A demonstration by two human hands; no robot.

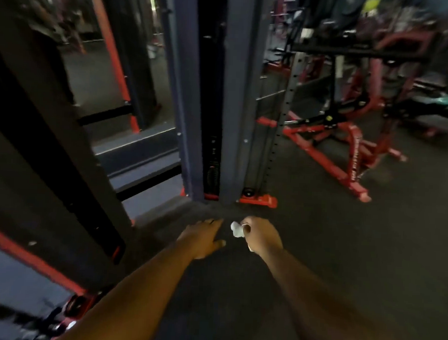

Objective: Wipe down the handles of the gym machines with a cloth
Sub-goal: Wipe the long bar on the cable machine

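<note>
Both arms reach forward over the floor (318,225). The left hand (202,239) lies just beside the right hand (262,235), which grips a cloth (237,229) between them. Ahead stands an upright column (208,92); further machines (347,136) stand to its right.

Open dark floor (317,238) spreads from 3 to 6 o'clock, giving free passage ahead of both hands. At 12 o'clock a grey upright column (231,93) with a black weight stack (210,97) blocks the way. A dark slanted frame (52,149) closes off 9 to 11 o'clock. Red machine frames (341,154) crowd 1 to 2 o'clock, well apart from the hands.
</note>
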